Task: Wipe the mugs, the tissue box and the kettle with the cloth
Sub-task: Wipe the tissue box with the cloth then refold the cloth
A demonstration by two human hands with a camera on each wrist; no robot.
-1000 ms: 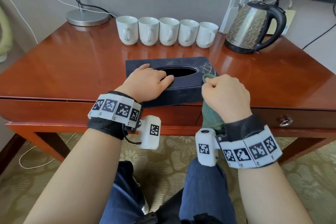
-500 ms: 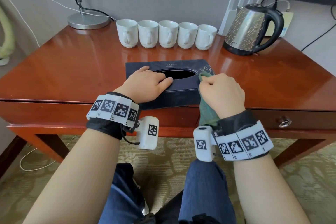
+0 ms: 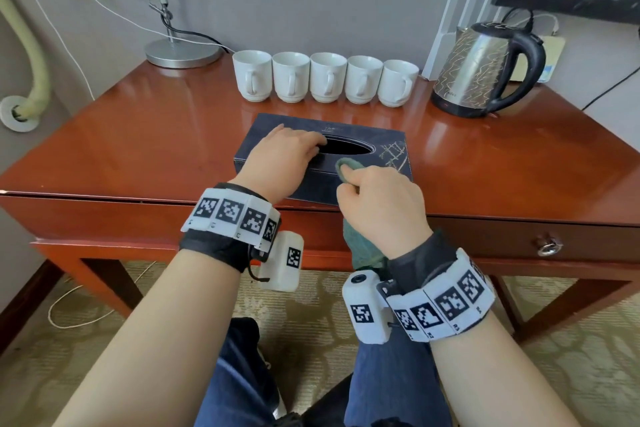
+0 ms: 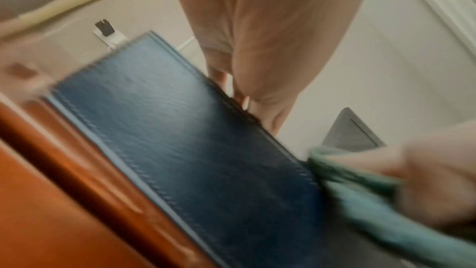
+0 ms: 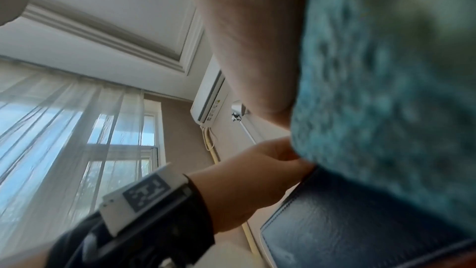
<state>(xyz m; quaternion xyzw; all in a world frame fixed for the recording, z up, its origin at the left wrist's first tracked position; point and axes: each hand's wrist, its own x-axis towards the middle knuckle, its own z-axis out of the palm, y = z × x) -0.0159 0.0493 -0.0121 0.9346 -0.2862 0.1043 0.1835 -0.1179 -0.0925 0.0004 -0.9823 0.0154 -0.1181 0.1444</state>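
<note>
On the glossy red-brown wooden desk [image 3: 138, 156], your left hand [image 3: 282, 158] lies flat, fingers relaxed, on the dark blue leather tissue box [image 3: 388, 163] while your right hand [image 3: 381, 204] clutches the green terry cloth [image 3: 348, 168] against its top.

Probably a hotel room; a polished wooden desk [image 3: 138, 149] with a drawer stands against a grey wall, bearing a row of five white mugs [image 3: 327, 77], a kettle [image 3: 485, 69] and a lamp base [image 3: 183, 53]; patterned carpet [image 3: 104, 340] below; sheer curtains [image 5: 64, 129] and a wall air conditioner [image 5: 210, 99].
</note>
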